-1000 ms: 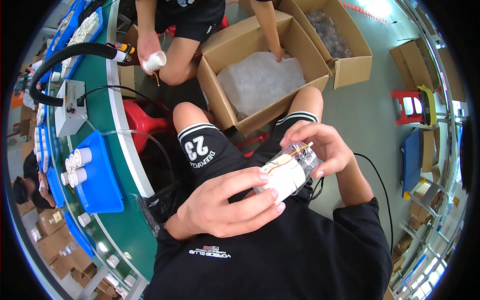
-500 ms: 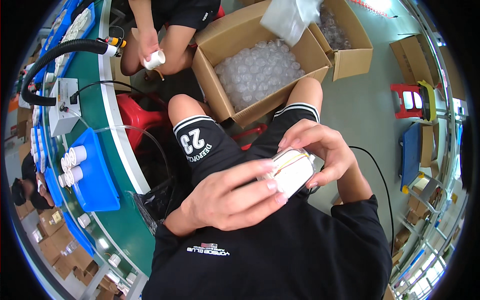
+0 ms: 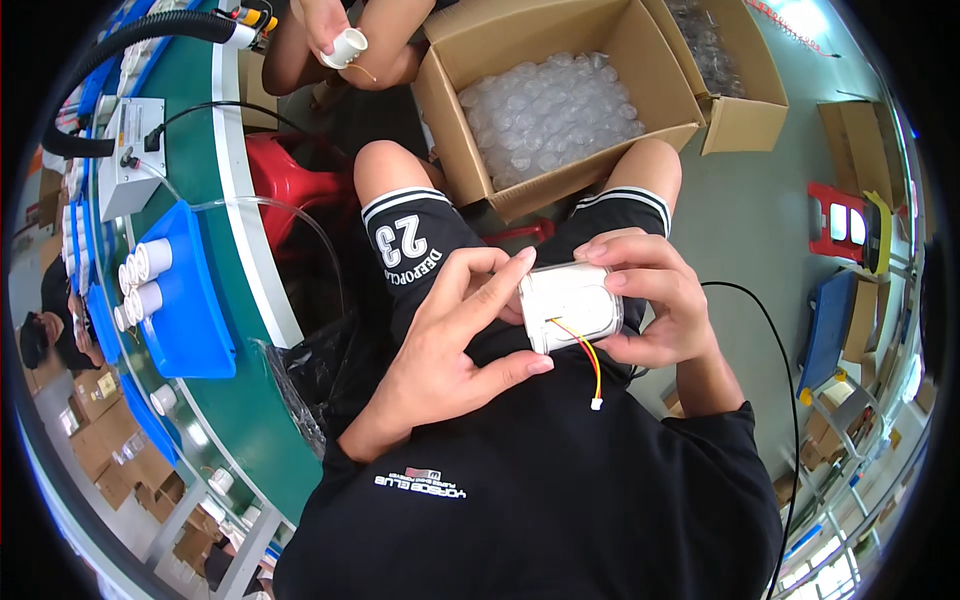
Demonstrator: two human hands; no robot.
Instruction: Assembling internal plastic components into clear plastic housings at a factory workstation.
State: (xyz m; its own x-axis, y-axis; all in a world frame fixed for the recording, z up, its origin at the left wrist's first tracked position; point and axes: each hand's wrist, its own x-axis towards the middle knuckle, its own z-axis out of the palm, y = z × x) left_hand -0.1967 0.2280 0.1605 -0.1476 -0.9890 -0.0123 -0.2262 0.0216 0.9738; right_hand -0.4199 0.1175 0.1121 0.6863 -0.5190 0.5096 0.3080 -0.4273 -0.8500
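In front of my torso I hold a white cylinder [image 3: 570, 297] with a clear plastic cover around it. From its side hang thin red and yellow wires [image 3: 592, 362] ending in a small white connector [image 3: 597, 404]. My left hand [image 3: 450, 335] grips the cylinder's left end, thumb at the lower edge and index finger at the upper corner. Closed around the right end is my right hand [image 3: 660, 300], its fingers on top and its thumb below.
Beyond my knees stands a cardboard box [image 3: 565, 195] of clear plastic covers [image 3: 550, 115]. On the green bench [image 3: 255, 420] at left, a blue tray [image 3: 200, 340] bears several white cylinders. Another person's hand [image 3: 322, 25] holds a white cylinder [image 3: 345, 48]. A red stool [image 3: 290, 185] stands beside the bench.
My left hand has moved from across the cylinder's face to its left end. The cylinder has turned more level, and its wires now dangle free toward my shirt.
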